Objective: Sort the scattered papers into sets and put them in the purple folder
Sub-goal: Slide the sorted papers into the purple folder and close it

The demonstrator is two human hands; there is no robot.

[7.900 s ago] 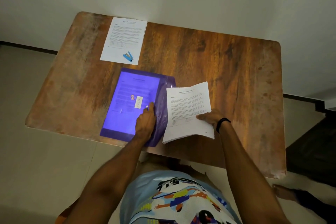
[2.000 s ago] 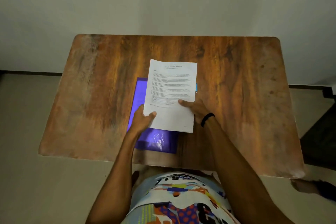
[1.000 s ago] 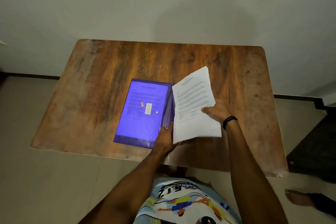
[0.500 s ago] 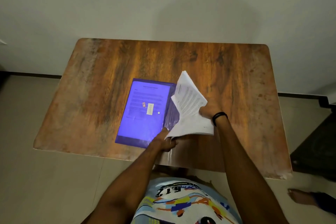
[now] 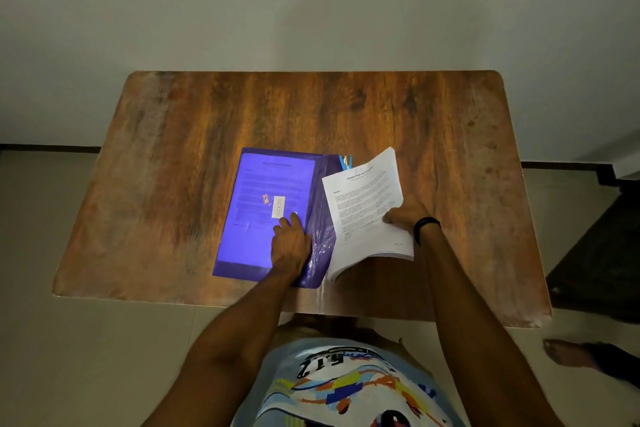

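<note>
Head view: looking down on a wooden table [image 5: 173, 166], both forearms reaching in from its near edge.
Purple folder [image 5: 239, 269]: lying flat on the table towards the near edge, its right side lifting as a glossy flap.
Folder contents: showing one printed sheet [image 5: 273, 184] through the translucent cover; anything beneath it staying hidden.
Left grip [image 5: 291, 246]: resting open on the cover near its right edge, fingers lying straight and pressing down, one fingertip sitting just beside a small white label [image 5: 278, 206].
Stack of papers [image 5: 363, 211]: bending upward to the right of the folder, left edge touching the raised flap; sitting inside or outside that flap, impossible to tell.
Right grip [image 5: 401, 215]: clamping the stack at its right edge, thumb lying on top, fingers curling underneath.
Blue item [image 5: 345, 161]: poking out behind the stack's far corner, just beside the folder's far right corner.
Black wristband [image 5: 426, 227]: circling the right wrist.
</note>
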